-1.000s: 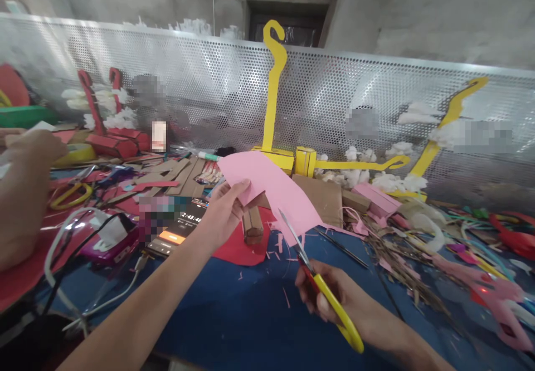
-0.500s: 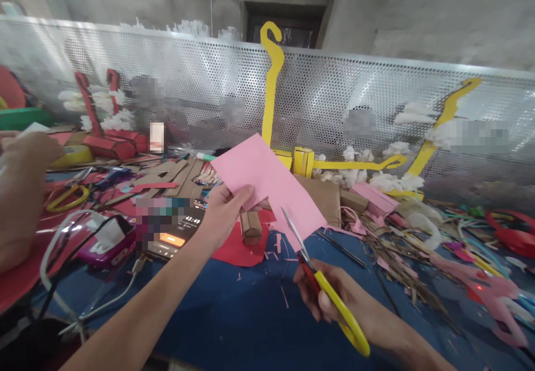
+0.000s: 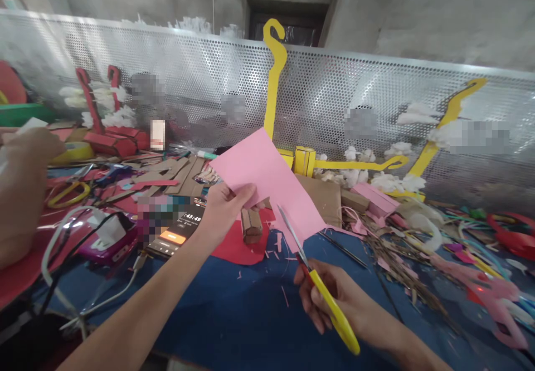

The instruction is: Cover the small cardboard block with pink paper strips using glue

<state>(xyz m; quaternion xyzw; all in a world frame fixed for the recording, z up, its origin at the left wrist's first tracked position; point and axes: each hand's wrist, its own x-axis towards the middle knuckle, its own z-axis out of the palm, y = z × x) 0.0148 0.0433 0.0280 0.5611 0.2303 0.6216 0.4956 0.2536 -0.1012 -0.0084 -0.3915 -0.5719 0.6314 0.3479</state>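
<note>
A sheet of pink paper [image 3: 267, 165] is pinched in my left hand [image 3: 229, 206], thumb on top, and held up above the table. My right hand [image 3: 330, 296] grips yellow-handled scissors [image 3: 334, 310], whose blades lie at the lower edge of the paper, one visible over its face. A notch shows in the paper's edge between my two hands. Below the sheet, a small brown cardboard block [image 3: 251, 226] stands on a red piece of paper [image 3: 225, 251]. Thin pink offcuts [image 3: 279, 243] lie scattered on the blue tabletop [image 3: 234, 310].
A phone [image 3: 179, 226] with a lit timer lies left, beside a purple device [image 3: 108, 243] with cables. Another person's arm [image 3: 25, 193] reaches in at far left. Yellow hook shapes [image 3: 273, 81] stand by a perforated metal screen [image 3: 188, 81]. A pink glue gun [image 3: 480, 287] lies right.
The scissors have shifted slightly left and their handles look closer together. The paper's top corner sits a little higher, and the whole view has moved slightly.
</note>
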